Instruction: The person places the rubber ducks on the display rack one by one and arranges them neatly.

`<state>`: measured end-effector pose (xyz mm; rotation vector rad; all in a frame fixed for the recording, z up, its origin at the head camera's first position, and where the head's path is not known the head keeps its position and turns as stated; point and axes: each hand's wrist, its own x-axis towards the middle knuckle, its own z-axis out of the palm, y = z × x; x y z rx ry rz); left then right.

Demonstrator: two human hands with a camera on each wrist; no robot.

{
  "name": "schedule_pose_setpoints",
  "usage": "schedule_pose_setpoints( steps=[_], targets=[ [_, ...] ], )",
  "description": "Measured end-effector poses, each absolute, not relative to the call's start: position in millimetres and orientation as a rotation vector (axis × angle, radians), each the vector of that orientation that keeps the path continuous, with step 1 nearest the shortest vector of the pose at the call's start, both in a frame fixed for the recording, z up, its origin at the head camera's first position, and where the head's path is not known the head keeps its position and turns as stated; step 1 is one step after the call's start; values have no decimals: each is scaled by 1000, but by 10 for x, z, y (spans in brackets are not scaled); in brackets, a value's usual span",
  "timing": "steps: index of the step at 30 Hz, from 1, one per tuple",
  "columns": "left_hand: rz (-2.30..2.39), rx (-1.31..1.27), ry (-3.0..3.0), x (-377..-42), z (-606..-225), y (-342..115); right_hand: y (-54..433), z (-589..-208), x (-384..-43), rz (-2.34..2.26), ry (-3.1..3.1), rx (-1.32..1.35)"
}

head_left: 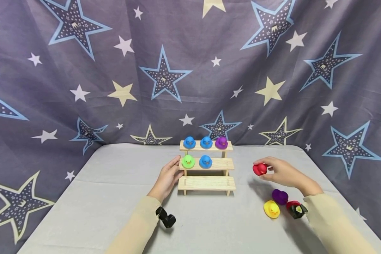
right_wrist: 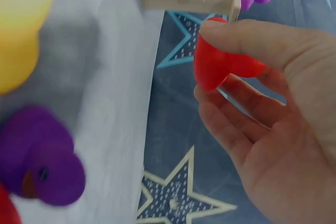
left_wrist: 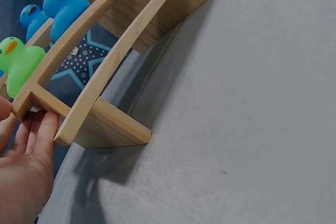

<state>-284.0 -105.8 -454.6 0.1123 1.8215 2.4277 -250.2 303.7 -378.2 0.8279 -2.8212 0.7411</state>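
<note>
A three-step wooden display stand (head_left: 206, 183) is on the grey table. Two blue rubber ducks (head_left: 206, 142) and a purple rubber duck (head_left: 221, 143) sit on its top step. The middle step carries a green rubber duck (head_left: 188, 161) and a blue one (head_left: 205, 161); its right part and the lowest step are bare. My left hand (head_left: 167, 178) holds the left end of the middle step, thumb beside the green duck and fingers beneath, as the left wrist view shows. To the right of the stand, my right hand (head_left: 280, 172) pinches a red rubber duck (right_wrist: 212, 59) above the table.
Below my right hand lie a purple duck (head_left: 280, 197), a yellow duck (head_left: 271, 209) and another red duck (head_left: 293, 204), partly hidden by the black wrist camera (head_left: 298, 210). A star-patterned curtain (head_left: 184, 70) hangs behind the table (head_left: 114, 197).
</note>
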Motion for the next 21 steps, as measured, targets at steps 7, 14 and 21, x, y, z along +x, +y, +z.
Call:
schedule_pose_setpoints(
  steps=[7, 14, 21],
  targets=[
    [2425, 111, 1829, -2842, -4537, -1059, 2767, -3720, -2598, 702, -2771, 947],
    [2431, 96, 1824, -2840, -4530, -1050, 2523, -3667, -2690, 681, -2748, 1018],
    [2425, 119, 1825, -2844, -4528, -1057, 2341, -3679, -2774, 686, -2728, 1070]
  ],
)
